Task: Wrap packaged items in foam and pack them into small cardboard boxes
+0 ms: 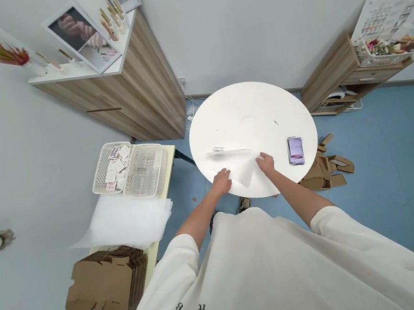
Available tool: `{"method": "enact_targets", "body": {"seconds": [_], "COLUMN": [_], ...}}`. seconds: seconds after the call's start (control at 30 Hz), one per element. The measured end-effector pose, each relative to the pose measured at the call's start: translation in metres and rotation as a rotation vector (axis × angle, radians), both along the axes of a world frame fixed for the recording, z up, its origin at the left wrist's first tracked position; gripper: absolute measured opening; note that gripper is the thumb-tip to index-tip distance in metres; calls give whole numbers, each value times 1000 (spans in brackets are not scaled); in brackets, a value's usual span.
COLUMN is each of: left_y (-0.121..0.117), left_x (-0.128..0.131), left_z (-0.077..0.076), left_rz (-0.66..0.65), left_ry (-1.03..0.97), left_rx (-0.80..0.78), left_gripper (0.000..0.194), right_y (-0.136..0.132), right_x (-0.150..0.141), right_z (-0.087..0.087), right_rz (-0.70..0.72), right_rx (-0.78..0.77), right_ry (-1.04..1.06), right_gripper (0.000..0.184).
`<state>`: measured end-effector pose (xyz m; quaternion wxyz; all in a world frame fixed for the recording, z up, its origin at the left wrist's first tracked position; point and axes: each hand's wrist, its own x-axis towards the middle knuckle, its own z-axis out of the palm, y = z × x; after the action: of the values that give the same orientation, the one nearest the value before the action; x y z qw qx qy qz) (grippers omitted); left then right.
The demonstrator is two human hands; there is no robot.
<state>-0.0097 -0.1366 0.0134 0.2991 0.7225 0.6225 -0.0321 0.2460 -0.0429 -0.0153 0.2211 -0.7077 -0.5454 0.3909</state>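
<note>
1. The round white tabletop carries the work; its broadest stretch of surface spreads from the sheet to the far rim, with small dark marks on it.
2. Nearer the person, room is tight: the sheet's lowest corner points at the near rim, just inside it.
3. On the right, a pixelated purple device lies near the rim, apart from the right hand; cardboard pieces lie on the floor past that edge.
4. On the left, a strip of floor separates the rim from a side table bearing two white baskets.
5. The thin white sheet lies on the near-left part of the tabletop, between the hands, pale and smooth, its far edge raised or folded into a long ridge.
6. A small labelled packet sits at that ridge; whether partly covered, I cannot tell.
7. The left hand rests with bent fingers at the sheet's near-left side; its grip cannot be told.
8. The right hand curls at the sheet's right edge; whether it pinches, I cannot tell.
</note>
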Motion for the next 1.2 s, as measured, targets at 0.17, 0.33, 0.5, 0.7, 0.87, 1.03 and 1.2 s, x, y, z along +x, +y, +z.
{"method": "enact_targets", "body": {"seconds": [0.17, 0.33, 0.5, 0.7, 0.87, 1.03, 1.2], "left_y": [12, 19, 24, 32, 40, 51, 59], "left_x": [13, 17, 11, -3, -7, -7, -4], "left_z": [-7, -18, -22, -20, -17, -16, -13], "left_rz": [-44, -123, -163, -197, -217, -239, -246], "left_ry": [9, -7, 17, 50, 56, 41, 23], "left_rx": [-85, -145, -166, -179, -169, -155, -144], "left_gripper": [50, 48, 46, 45, 45, 45, 45], "right_y": [-6, -17, -26, -36, -39, -32, -22], "right_x": [14, 11, -4, -8, 0, -1, -18], "right_z": [-1, 2, -3, -15, -19, -21, -16], "right_rz": [26, 333, 813, 836, 649, 418, 450], "right_rx": [-100, 31, -61, -93, -117, -219, -192], "right_ry": [-83, -419, -506, -598, -628, -619, -567], "right_gripper": [53, 46, 48, 59, 64, 57, 52]}}
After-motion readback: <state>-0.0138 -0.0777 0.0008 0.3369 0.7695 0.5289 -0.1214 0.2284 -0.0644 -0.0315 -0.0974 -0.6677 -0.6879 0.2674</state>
